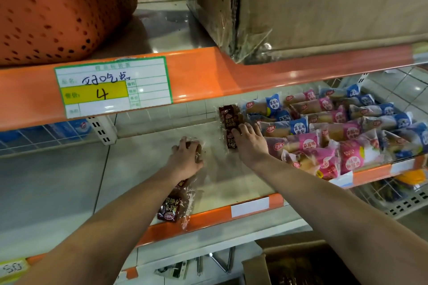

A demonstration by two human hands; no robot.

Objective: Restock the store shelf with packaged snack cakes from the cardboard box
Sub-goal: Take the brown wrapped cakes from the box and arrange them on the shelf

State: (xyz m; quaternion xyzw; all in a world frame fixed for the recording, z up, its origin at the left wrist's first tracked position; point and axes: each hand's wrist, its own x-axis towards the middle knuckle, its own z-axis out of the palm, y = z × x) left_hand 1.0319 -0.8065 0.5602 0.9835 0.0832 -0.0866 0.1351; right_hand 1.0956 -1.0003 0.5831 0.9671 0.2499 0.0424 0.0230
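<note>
From the head view: grips a clear-wrapped cake (pixel 197 148) with the left hand (pixel 186 159), fingers curled over its top, on the bare middle of the shelf (pixel 148 152). Lays the right hand (pixel 251 143) with fairly straight fingers, holding nothing, flat on two dark packets (pixel 228 122) set end to end just beside the blue and pink packets (pixel 324 127); probably squaring a new row against the old stock. Leaves a third dark packet (pixel 173 206) under the left forearm, overhanging the orange front lip, seemingly parked within reach. Shows glossy, crinkled film on every wrap, with oblong, soft-looking brown loaves inside; also a smooth pale shelf board and a shiny orange edge strip bearing a hand-written price label (pixel 113 87). Places the cardboard box (pixel 254 268) open on the floor at lower right, matte brown, contents too dim to tell. Carries overhead a perforated orange basket (pixel 58 7) and a film-wrapped large carton (pixel 324 7).
</note>
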